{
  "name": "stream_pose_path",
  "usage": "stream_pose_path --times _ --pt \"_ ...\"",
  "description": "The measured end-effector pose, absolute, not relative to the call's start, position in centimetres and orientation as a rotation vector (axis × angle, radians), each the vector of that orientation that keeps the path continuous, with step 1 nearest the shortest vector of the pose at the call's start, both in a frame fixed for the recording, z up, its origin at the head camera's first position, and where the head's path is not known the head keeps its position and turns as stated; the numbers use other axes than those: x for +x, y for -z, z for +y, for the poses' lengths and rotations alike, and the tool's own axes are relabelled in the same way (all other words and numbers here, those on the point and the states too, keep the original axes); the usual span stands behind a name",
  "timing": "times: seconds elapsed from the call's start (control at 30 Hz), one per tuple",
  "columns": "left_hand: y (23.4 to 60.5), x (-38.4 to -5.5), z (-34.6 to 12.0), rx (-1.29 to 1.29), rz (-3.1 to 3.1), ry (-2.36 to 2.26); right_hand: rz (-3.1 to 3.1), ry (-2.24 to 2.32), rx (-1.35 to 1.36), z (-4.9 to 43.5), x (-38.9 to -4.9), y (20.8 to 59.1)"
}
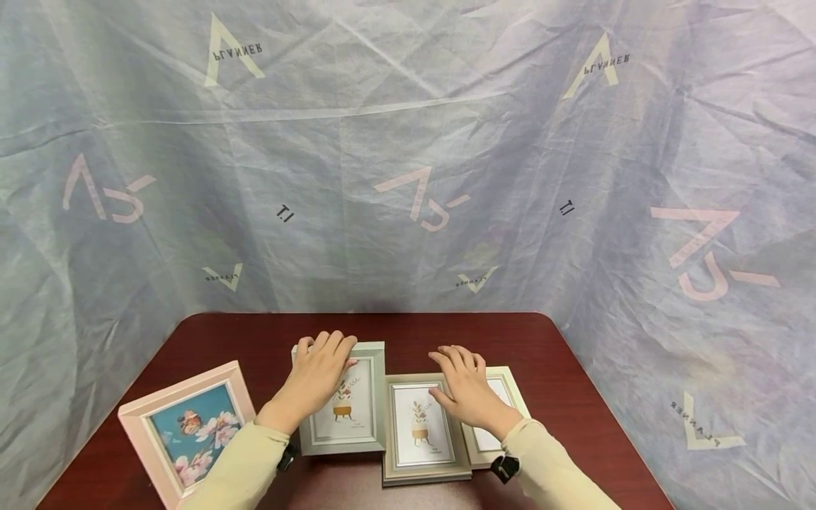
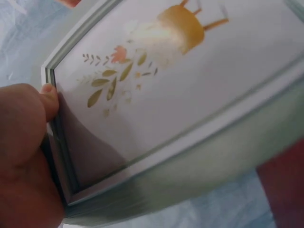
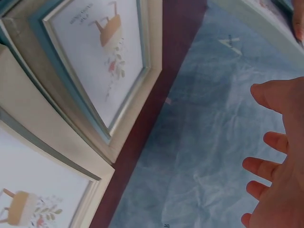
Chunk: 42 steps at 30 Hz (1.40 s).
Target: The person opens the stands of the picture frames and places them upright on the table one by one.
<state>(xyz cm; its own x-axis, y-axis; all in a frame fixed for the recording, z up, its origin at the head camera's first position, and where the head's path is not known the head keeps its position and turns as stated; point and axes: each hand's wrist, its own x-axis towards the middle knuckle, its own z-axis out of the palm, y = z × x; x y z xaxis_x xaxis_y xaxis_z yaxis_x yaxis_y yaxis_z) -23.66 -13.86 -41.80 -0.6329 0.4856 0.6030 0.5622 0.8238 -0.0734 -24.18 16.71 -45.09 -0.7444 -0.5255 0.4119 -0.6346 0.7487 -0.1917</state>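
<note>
My left hand grips the top edge of a pale green picture frame, its thumb lying over the front. In the left wrist view that thumb presses on the inner rim of the frame, beside a potted-plant print. My right hand is raised over a beige picture frame and a cream one, partly covering both from the head view. Its fingers are spread and hold nothing; the right wrist view shows the hand apart from the frames.
A pink picture frame with a bird-and-blossom print stands at the left, partly behind my left sleeve. All of these are on a dark red table. A grey printed cloth hangs around its back and sides.
</note>
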Motion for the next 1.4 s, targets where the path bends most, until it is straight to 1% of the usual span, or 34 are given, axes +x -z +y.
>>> stream_pose_path --times 0.33,0.6,0.83,1.13,1.4 --pt "38.9 -24.1 -13.2 -0.795 -2.351 0.169 -2.526 -0.457 0.865 17.3 -25.2 43.1" --pt "38.5 -24.4 -12.6 -0.79 -2.42 0.175 -2.545 -0.455 0.849 17.8 -25.5 41.8" --pt "38.6 -24.3 -12.0 -0.792 -2.443 0.224 -2.551 -0.461 0.838 18.1 -25.3 42.2" --pt "38.5 -24.6 -11.3 -0.798 -2.292 0.284 -2.521 -0.502 0.826 17.9 -25.2 42.9" --pt "38.5 -24.5 -11.2 -0.824 -2.363 0.303 -2.521 -0.516 0.848 17.8 -24.8 43.3"
